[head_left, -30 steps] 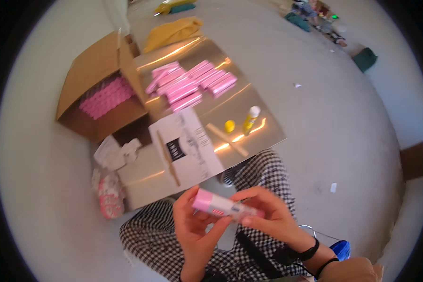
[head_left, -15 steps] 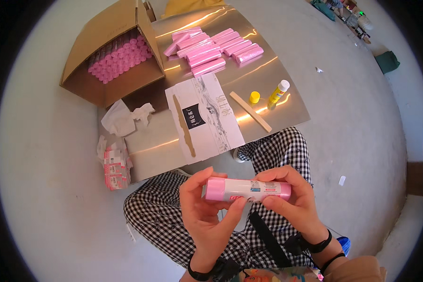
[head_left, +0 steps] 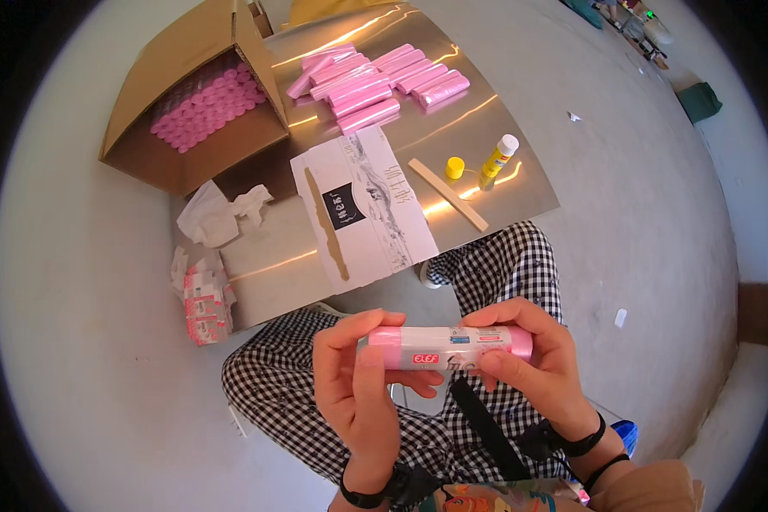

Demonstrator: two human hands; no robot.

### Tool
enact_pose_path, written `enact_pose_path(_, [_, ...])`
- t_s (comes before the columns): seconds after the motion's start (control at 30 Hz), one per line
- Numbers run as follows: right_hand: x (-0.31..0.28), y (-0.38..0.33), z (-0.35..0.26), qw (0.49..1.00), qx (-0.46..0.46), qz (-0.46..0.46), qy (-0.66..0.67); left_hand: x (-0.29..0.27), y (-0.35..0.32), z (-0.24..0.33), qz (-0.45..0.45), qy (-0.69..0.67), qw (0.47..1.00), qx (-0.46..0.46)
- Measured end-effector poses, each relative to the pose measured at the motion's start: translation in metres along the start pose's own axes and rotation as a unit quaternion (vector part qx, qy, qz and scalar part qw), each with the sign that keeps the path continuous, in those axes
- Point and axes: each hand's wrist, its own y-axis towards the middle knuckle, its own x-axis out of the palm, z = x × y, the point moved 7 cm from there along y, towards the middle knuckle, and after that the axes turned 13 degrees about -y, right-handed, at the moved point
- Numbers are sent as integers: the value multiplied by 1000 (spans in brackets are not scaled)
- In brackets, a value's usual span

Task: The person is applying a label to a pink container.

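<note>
Above my lap I hold a roll of pink plastic bags [head_left: 386,348], level from left to right, with a white and grey paper label [head_left: 439,339] around its middle. My left hand [head_left: 356,375] is closed on the left end, its thumb at the front and its fingers behind. My right hand [head_left: 529,350] grips the right end, fingers over the top and thumb pressing the label's front. Past the roll, on the metal table [head_left: 273,294], lies a white printed cardboard sheet [head_left: 375,230] with a brown glue-like streak.
Loose pink rolls [head_left: 358,90] lie at the table's far side. An open carton [head_left: 188,162] at the far left holds many more. A glue stick [head_left: 499,156], its yellow cap [head_left: 455,167] and a wooden strip [head_left: 448,194] are at right. Crumpled paper [head_left: 209,218] and stacked labels [head_left: 206,311] sit left.
My left thumb has moved left off the label's lower edge to the roll's pink end. The roll has turned a little, showing more of the label's front. My right hand keeps its grip.
</note>
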Motion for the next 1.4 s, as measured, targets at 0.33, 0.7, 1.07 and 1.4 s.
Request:
enact_pose_path(0.33, [-2, 3, 0, 1000, 0, 2, 17, 3, -3, -1, -21, 0, 1000, -11])
enact_pose_path(0.7, [-1, 4, -6, 997, -70, -8, 28, 6, -8, 1, -53, 61, 997, -12])
enact_pose_path(1.07, [3, 2, -15, 992, -122, -4, -36, -5, -11, -2, -50, 75, 995, 37])
enact_pose_path(1.4, [3, 2, -13, 991, -109, 44, -67, -3, -14, -2, -71, 152, 982, 86])
